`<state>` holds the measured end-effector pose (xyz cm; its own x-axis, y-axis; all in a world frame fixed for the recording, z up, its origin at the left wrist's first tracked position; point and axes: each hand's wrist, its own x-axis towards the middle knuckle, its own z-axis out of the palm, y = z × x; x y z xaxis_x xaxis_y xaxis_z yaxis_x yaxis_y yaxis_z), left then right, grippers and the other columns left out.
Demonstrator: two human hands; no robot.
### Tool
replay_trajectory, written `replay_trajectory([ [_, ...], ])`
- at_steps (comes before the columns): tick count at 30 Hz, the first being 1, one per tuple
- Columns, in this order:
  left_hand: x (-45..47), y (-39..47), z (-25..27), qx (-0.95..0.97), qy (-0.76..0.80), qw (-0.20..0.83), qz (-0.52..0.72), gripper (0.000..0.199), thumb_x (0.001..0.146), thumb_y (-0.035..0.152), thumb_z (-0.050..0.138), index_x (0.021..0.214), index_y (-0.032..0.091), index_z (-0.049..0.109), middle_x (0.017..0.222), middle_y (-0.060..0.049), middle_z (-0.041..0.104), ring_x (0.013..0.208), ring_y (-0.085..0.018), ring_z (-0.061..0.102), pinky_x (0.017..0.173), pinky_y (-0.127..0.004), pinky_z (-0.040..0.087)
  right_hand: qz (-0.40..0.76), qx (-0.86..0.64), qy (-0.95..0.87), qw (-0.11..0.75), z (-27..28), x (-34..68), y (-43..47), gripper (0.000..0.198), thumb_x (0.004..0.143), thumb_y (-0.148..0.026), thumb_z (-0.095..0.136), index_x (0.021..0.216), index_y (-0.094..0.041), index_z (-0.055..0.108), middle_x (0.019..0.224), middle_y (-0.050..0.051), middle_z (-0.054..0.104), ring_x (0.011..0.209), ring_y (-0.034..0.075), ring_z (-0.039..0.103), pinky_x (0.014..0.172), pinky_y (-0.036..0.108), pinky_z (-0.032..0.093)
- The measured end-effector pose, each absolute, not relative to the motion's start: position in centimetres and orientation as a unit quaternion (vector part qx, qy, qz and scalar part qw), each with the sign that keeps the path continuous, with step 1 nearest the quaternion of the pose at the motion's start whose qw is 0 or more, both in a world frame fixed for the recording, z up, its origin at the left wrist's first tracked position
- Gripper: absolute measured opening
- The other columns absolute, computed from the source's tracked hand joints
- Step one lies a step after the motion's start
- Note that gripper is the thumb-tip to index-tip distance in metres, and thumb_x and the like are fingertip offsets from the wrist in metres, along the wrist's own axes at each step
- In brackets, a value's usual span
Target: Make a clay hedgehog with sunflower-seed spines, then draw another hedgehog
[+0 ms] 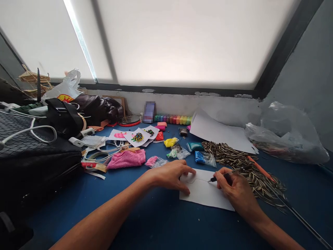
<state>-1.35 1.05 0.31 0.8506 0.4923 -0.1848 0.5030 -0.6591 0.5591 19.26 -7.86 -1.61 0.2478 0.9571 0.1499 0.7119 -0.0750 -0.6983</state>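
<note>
A sheet of white paper [205, 197] lies on the blue tabletop, with a thin curved line drawn across its upper part. My left hand [170, 174] rests on the sheet's left side, thumb and fingers spread apart and holding nothing. In my right hand [235, 187] is a black pen [213, 179], gripped between thumb and fingers, its tip touching the paper at the right end of the line. Just beyond the sheet are a blue clay packet [203, 158] and a pink clay packet [155, 161]. A pile of sunflower seeds [231, 154] spreads behind and right of my right hand.
White cards with clay figures [138, 137], a pink cloth [126, 159] and cables lie left. A black bag [39, 173] fills the left edge. An orange tool [261, 168] rests on the seeds. Large paper sheets [218, 130] and a plastic bag [288, 135] stand back right.
</note>
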Motion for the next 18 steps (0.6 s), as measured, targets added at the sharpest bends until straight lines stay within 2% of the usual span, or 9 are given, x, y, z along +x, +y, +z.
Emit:
replay_trajectory([
  [6,-1.39,1.03,0.31,0.913,0.273,0.303,-0.015,0.057,0.072,0.045,0.073,0.124,0.027,0.057,0.101,-0.003,0.048,0.090,-0.018,0.050,0.070,-0.024,0.038,0.174,-0.714,-0.583,0.347,-1.80,19.44,-7.79,0.037,0.078,-0.051,0.042,0.055,-0.024,0.049,0.043,-0.005,0.038,0.037,0.011,0.032,0.037,0.025,0.024],
  [15,-1.46,1.17,0.17,0.916,0.264,0.301,-0.009,0.058,0.074,0.046,0.071,0.126,0.026,0.056,0.100,-0.002,0.047,0.088,-0.017,0.050,0.071,-0.024,0.038,0.189,-0.708,-0.583,0.350,-1.85,19.95,-8.11,0.034,0.079,-0.049,0.042,0.057,-0.024,0.048,0.046,-0.003,0.047,0.039,0.012,0.044,0.039,0.024,0.033],
  [18,-1.42,1.12,0.28,0.917,0.259,0.302,-0.010,0.055,0.075,0.047,0.070,0.124,0.025,0.057,0.101,-0.003,0.047,0.087,-0.017,0.050,0.070,-0.024,0.038,0.191,-0.706,-0.585,0.349,-1.81,19.90,-8.32,0.034,0.079,-0.048,0.042,0.057,-0.023,0.048,0.043,-0.003,0.045,0.038,0.012,0.040,0.038,0.024,0.031],
])
